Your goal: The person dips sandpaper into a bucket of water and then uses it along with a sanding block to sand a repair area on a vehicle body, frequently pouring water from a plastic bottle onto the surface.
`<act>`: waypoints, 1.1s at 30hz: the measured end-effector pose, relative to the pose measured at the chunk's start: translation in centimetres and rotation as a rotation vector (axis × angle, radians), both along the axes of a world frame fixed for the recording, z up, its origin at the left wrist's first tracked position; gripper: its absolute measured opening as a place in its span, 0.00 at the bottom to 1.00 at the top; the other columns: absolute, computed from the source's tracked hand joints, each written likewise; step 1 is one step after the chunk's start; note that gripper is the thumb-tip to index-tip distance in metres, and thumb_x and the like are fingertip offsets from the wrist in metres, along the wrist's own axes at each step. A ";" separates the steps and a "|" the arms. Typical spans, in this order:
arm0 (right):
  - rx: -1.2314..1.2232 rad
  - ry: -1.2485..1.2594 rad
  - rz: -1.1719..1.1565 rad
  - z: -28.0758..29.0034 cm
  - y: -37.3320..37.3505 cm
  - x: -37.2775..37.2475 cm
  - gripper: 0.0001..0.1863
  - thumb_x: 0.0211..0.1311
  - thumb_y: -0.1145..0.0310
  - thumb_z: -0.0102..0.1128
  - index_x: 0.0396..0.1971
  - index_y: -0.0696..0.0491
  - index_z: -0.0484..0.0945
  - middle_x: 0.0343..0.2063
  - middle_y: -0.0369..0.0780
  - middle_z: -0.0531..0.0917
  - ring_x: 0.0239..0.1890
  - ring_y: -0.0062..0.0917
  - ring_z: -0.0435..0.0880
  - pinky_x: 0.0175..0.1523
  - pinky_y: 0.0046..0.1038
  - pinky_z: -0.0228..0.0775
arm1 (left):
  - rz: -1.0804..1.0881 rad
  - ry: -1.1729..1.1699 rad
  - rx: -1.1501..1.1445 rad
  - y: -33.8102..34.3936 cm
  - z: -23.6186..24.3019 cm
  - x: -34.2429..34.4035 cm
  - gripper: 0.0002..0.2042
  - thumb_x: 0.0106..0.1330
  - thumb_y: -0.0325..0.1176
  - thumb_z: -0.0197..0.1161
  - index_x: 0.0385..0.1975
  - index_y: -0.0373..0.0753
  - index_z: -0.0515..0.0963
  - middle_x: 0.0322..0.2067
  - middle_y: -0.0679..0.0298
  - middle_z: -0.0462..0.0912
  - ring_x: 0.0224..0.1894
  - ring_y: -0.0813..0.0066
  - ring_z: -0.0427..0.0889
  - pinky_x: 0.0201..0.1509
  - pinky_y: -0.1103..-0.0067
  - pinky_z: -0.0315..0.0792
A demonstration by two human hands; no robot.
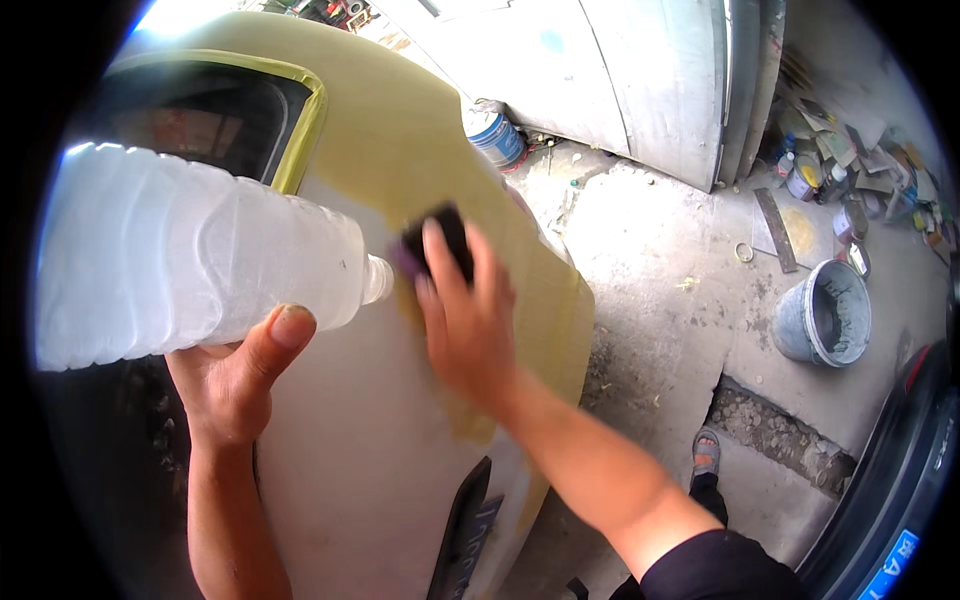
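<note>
My left hand (235, 375) is wrapped round a large, frosted clear plastic bottle (190, 250), which lies tilted on its side with its open neck pointing right. Just beyond that neck, my right hand (470, 310) grips a dark sanding block (440, 245) against a car body panel (350, 420). The block is blurred, and its underside is hidden. Pale grey primer and yellowish patches cover the panel. Yellow masking tape (315, 105) edges the dark car window (200, 110) behind the bottle.
On the concrete floor stand a grey bucket (790, 320) and a blue paint pail (495, 140). Cans and scraps (850, 180) clutter the wall at right. A rubble-filled trench (775, 430) cuts the floor near my foot (706, 455). Another dark car (900, 480) is at lower right.
</note>
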State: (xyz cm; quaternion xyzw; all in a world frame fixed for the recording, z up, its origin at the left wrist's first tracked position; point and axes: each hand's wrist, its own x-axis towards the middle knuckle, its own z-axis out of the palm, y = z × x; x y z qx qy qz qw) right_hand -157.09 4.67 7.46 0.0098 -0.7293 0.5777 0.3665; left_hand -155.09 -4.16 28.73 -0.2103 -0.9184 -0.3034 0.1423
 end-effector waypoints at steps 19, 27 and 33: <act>0.036 -0.013 -0.018 0.9 -1.1 0.6 0.27 0.63 0.66 0.59 0.63 0.45 0.69 0.58 0.51 0.66 0.55 0.44 0.69 0.58 0.45 0.61 | -0.114 0.071 0.042 -0.8 0.5 -0.1 0.34 0.53 0.43 0.74 0.58 0.34 0.68 0.49 0.56 0.77 0.52 0.62 0.77 0.57 0.69 0.71; -0.032 -0.029 -0.004 3.5 1.1 -3.8 0.26 0.65 0.66 0.58 0.62 0.52 0.70 0.55 0.51 0.68 0.55 0.46 0.69 0.58 0.44 0.62 | -0.077 0.046 0.036 -0.8 0.3 0.0 0.33 0.53 0.43 0.73 0.56 0.34 0.70 0.48 0.57 0.77 0.51 0.63 0.77 0.57 0.70 0.70; 0.026 0.054 0.033 -0.4 -0.6 2.2 0.26 0.64 0.67 0.59 0.62 0.52 0.71 0.57 0.53 0.66 0.56 0.46 0.68 0.60 0.44 0.60 | -0.091 0.039 0.050 -1.1 0.5 0.0 0.33 0.53 0.42 0.73 0.56 0.34 0.69 0.49 0.56 0.77 0.52 0.62 0.77 0.58 0.69 0.70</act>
